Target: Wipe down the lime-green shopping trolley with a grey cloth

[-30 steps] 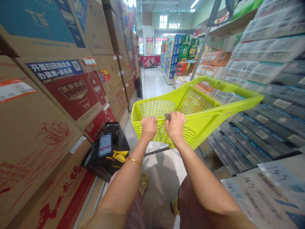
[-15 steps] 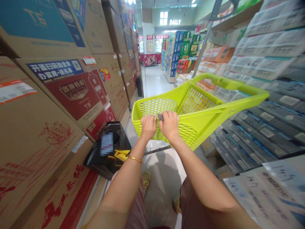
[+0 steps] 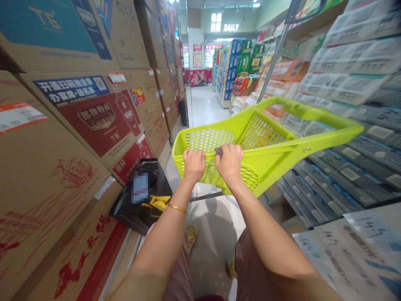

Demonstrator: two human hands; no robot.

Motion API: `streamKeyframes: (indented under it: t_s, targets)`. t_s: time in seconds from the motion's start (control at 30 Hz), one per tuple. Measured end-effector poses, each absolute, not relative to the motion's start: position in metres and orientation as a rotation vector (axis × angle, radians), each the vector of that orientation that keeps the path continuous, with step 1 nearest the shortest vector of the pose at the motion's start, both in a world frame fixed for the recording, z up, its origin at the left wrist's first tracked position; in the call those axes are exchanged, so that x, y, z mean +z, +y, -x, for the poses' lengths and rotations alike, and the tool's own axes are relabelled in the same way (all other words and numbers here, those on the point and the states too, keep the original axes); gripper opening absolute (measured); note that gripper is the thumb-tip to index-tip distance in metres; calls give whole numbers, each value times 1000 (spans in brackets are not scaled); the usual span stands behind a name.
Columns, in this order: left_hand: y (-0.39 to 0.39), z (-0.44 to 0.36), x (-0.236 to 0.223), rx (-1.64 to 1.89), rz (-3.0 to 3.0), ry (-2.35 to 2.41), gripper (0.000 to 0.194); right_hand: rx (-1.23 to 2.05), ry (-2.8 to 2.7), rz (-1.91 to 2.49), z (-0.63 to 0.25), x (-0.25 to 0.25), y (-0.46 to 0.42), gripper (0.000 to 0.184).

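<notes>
Yellow-green basket directly ahead, tilted, its handle toward the right; left hand curled over the near rim, fingers bent down on it; right hand just beside it, fingers closed round a small grey wad at the same rim; wad's material cannot be told.

Handling, judged: left hand best used as a firm anchor so the basket does not swing; right hand should hold the wad flat to the rim, with even pressure, clear of the left knuckles.

Surroundings: stacked cartons along the left; black bag near left, close to the left forearm, limiting elbow room; wrapped packs crowd the handle side; metal pole stands beyond the basket.
</notes>
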State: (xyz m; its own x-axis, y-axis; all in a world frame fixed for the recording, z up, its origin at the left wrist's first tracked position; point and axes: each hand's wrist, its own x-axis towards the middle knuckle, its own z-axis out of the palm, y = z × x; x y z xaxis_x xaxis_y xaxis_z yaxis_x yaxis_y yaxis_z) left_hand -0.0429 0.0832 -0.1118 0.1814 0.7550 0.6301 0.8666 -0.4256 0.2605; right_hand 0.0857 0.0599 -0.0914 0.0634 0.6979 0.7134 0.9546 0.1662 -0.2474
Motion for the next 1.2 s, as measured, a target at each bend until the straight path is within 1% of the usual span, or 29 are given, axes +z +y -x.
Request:
streamKeyframes:
  t_s: [0.07, 0.17, 0.27, 0.43, 0.57, 0.7, 0.83, 1.0, 1.2]
  targets:
    - [79, 34, -109, -1057, 2331, -1516, 25, -380, -1715, 1570, -80, -93, 59, 14]
    - [79, 24, -108, -1030, 2390, -1612, 20, -312, -1751, 1522, -75, -96, 59, 18]
    - [82, 23, -111, -1042, 2391, -1644, 17, -318, -1796, 1480, -74, -99, 59, 19]
    - [84, 29, -115, -1038, 2433, -1520, 25, -410, -1855, 1494, -87, -97, 56, 17]
    - [84, 31, -116, -1039, 2438, -1471, 32, -481, -1741, 1565, -108, -91, 53, 15]
    - [83, 27, -114, -1036, 2400, -1509, 32, -474, -1640, 1605, -119, -91, 52, 17]
    - [82, 24, -113, -1018, 2382, -1561, 32, -420, -1702, 1547, -101, -98, 54, 19]
    - [84, 24, -117, -1025, 2377, -1583, 22, -335, -1750, 1492, -75, -105, 58, 21]
    - [85, 27, -116, -1006, 2387, -1541, 24, -443, -1811, 1505, -81, -102, 57, 16]
